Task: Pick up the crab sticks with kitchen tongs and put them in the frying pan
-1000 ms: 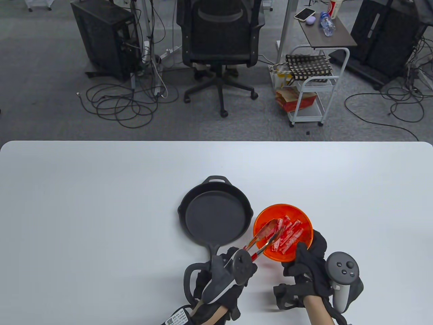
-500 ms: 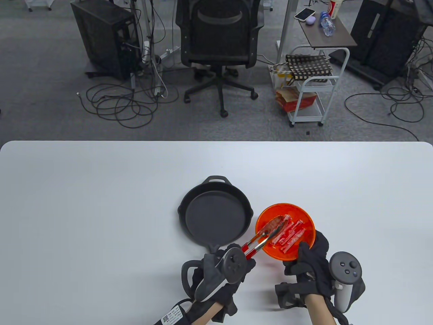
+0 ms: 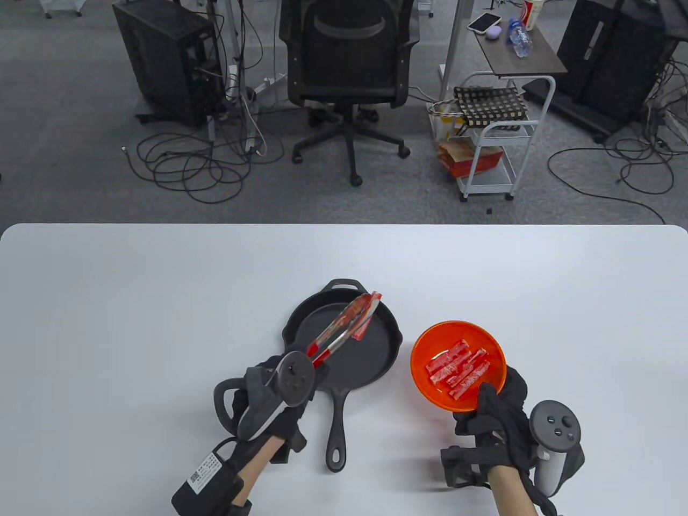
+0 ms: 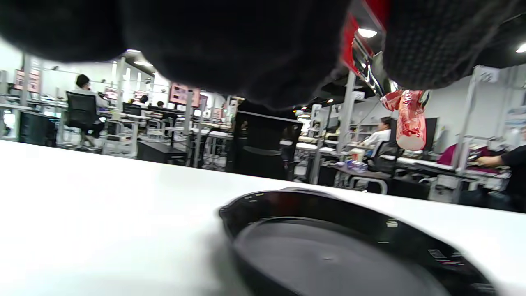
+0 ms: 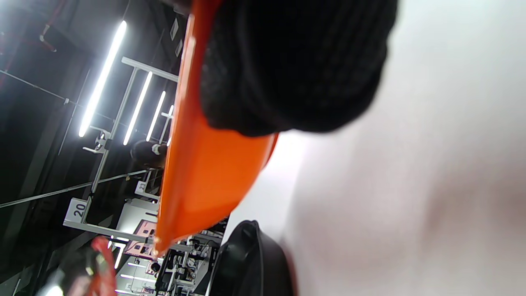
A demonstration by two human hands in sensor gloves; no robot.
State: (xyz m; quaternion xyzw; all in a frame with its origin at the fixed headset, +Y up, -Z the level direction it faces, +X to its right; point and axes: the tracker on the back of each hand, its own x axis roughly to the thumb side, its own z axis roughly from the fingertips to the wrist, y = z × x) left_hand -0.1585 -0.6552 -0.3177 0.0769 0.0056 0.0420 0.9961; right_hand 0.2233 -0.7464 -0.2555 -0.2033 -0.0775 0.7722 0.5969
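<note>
My left hand (image 3: pixel 279 395) grips red-handled metal tongs (image 3: pixel 344 330) that pinch one red-and-white crab stick (image 3: pixel 368 317) above the black frying pan (image 3: pixel 376 365). In the left wrist view the crab stick (image 4: pixel 407 123) hangs from the tong tips above the pan (image 4: pixel 328 255), which has nothing in it. My right hand (image 3: pixel 497 414) holds the near rim of the orange bowl (image 3: pixel 424 344), with several crab sticks (image 3: pixel 459 368) lying inside. The right wrist view shows the bowl (image 5: pixel 205 164) from its side, under my gloved fingers (image 5: pixel 287 65).
The pan's long handle (image 3: pixel 337 430) points toward me between my two hands. The white table (image 3: pixel 134 322) spreads wide to the left and behind. Beyond its far edge stand an office chair (image 3: pixel 349 64), a white trolley (image 3: pixel 494 134) and floor cables.
My left hand lifted the tongs out of the bowl with one crab stick and swung them left over the pan. The bowl and my right hand shifted slightly right.
</note>
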